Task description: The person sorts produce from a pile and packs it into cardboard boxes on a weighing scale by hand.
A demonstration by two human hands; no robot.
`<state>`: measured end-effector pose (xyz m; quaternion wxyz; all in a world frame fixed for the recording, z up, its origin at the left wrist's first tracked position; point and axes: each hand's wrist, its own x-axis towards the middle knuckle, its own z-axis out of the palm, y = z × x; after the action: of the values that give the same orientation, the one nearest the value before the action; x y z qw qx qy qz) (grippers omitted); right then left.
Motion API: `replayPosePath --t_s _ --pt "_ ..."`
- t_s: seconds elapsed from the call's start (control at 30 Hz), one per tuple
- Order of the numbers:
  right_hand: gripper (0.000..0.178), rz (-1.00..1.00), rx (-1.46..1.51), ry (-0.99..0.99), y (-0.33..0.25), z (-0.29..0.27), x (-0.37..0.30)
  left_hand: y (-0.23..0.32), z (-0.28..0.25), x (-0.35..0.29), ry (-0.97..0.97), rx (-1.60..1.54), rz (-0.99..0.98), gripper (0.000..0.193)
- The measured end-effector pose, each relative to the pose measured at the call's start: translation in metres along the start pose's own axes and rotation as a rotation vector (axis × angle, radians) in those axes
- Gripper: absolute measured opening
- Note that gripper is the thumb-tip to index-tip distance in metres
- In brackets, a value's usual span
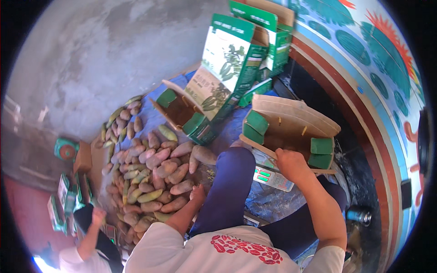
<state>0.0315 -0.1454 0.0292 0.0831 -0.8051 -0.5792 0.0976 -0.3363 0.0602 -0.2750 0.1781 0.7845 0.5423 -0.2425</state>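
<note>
My right hand [291, 163] is closed on the near rim of an open cardboard carton [291, 113] with green inner flaps. The carton is tilted over a digital scale [277, 180] with a lit display, which it partly covers. Beside my left knee, my left hand [197, 194] is curled closed at the right edge of a pile of oblong brownish-pink and green fruits [157, 173]. Whether anything is inside those fingers cannot be made out. My knees are bent on either side of the scale.
Another open carton [177, 111] stands on the blue sheet [154, 123] beyond the pile, with a tall printed green-and-white carton [227, 54] behind. At left, another person's hand [98, 216] shows near more green cartons [68, 195]. A metal can [359, 216] stands right of my leg.
</note>
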Motion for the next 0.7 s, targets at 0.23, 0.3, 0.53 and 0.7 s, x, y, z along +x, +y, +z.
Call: replayPosePath --t_s 0.23,0.3,0.53,0.7 --pt "0.020 0.078 0.028 -0.048 0.007 -0.002 -0.011 0.057 -0.058 -0.040 -0.094 0.127 -0.016 0.064" --pt "0.021 0.091 0.002 -0.039 0.009 0.001 -0.012 0.053 -0.058 -0.046 -0.093 0.109 -0.010 0.073" --pt "0.022 -0.012 -0.003 0.052 0.010 0.001 -0.014 0.035 -0.051 -0.073 -0.217 0.063 0.005 0.087" --pt "0.021 0.063 0.015 -0.029 0.009 0.000 -0.013 0.028 -0.048 -0.083 -0.250 0.002 -0.057 0.091"
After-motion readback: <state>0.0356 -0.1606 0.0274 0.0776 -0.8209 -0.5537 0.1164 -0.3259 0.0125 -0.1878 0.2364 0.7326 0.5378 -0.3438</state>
